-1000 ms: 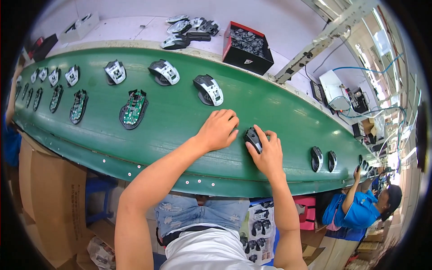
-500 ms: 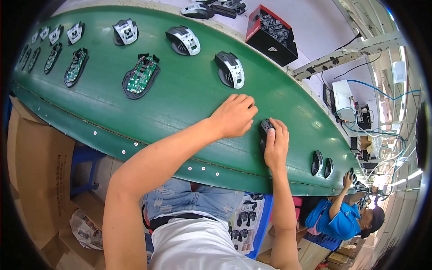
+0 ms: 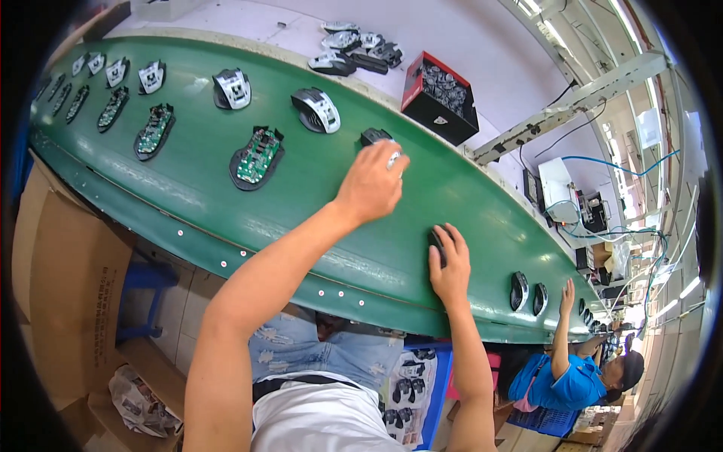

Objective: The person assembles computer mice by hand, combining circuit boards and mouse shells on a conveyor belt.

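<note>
Since a second ago: your left hand (image 3: 373, 184) has left the spot beside your right and reached up the belt to a mouse at the far edge.
Mouse under left hand (image 3: 376, 138): dark, mostly covered; it sits at about 12 o'clock from your knuckles, touching the fingertips.
Left grip: fingers curled down over that mouse; you cannot tell if they have closed on it.
Black mouse shell (image 3: 437, 244): at the belt's near edge, long axis running away from you.
Right hand (image 3: 450, 265): fingers laid flat along the shell, pressing rather than pinching.
Nearer hand: your left, for the far mouse.
Belt (image 3: 188, 196): green, curving from 10 o'clock to 4 o'clock.
Count: two mice at your hands, two black shells (image 3: 529, 292) at 4 o'clock, two green-board bases (image 3: 257, 156) at 10 o'clock.
</note>
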A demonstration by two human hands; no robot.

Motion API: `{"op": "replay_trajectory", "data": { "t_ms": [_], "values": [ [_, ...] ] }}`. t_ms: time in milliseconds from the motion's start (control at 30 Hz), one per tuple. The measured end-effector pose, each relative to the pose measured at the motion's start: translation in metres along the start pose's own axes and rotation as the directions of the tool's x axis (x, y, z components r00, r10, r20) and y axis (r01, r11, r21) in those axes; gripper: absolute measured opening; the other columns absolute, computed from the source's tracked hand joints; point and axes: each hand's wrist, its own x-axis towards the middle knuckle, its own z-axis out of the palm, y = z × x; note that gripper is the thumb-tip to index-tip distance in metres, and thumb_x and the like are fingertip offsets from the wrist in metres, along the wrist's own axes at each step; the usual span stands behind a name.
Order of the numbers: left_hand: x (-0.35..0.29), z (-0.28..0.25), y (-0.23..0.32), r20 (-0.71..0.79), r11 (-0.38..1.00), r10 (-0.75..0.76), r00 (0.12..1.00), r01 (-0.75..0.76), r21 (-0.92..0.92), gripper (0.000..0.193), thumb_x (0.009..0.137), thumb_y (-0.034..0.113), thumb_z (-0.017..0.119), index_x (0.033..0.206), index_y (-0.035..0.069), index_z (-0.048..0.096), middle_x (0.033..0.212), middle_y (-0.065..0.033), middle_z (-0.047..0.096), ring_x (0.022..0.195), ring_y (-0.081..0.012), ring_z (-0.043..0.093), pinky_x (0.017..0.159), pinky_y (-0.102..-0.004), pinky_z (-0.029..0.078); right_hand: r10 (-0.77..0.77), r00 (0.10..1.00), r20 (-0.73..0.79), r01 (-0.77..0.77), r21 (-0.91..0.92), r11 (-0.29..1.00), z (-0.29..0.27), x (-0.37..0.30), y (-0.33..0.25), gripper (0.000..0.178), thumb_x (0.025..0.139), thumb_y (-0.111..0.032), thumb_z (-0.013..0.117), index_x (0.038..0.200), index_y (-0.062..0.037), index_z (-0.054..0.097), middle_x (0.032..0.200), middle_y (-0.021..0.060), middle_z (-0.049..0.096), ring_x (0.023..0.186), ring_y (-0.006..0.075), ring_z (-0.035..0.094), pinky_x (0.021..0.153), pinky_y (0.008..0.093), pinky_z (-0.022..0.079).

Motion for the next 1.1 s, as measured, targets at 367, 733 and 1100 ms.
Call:
{"op": "replay_trajectory", "data": {
  "t_ms": [367,733,1100],
  "values": [
    [-0.02,0.013,-0.035,0.275,0.991,-0.132,0.952,0.132,0.017,0.076,0.085,0.042,0.072,0.143,0.002,0.044,0.148,-0.0257,0.042,0.132,-0.0465,0.046,0.112,-0.0519,0.038,-0.083,0.987,-0.139,0.068,-0.115,0.991,0.02,0.129,0.063,0.04,0.084,-0.011,0.069,0.123,-0.0054,0.062,0.139,0.0226,0.051,0.131,0.0435,0.046,0.11,0.0499,0.038],
    [-0.017,0.012,-0.02,0.361,0.982,0.017,0.933,0.052,-0.181,0.073,0.079,0.041,0.08,0.134,0.003,0.051,0.139,-0.0215,0.049,0.127,-0.0416,0.051,0.108,-0.0462,0.044,0.371,0.919,0.131,-0.357,-0.124,0.926,0.121,0.385,0.099,0.033,0.081,-0.028,0.067,0.109,-0.0134,0.077,0.112,0.0219,0.071,0.109,0.0384,0.067,0.096,0.0458,0.054],
    [-0.014,0.01,-0.009,0.436,0.99,0.001,0.9,0.062,-0.13,0.077,0.084,0.045,0.076,0.141,0.005,0.045,0.146,-0.0196,0.045,0.133,-0.0402,0.047,0.111,-0.0463,0.041,0.131,0.981,-0.141,-0.091,0.262,0.961,0.096,0.358,0.091,0.028,0.082,-0.022,0.075,0.105,-0.0066,0.077,0.075,0.0103,0.072,0.071,0.0203,0.071,0.069,0.0342,0.056]
  ]
}}
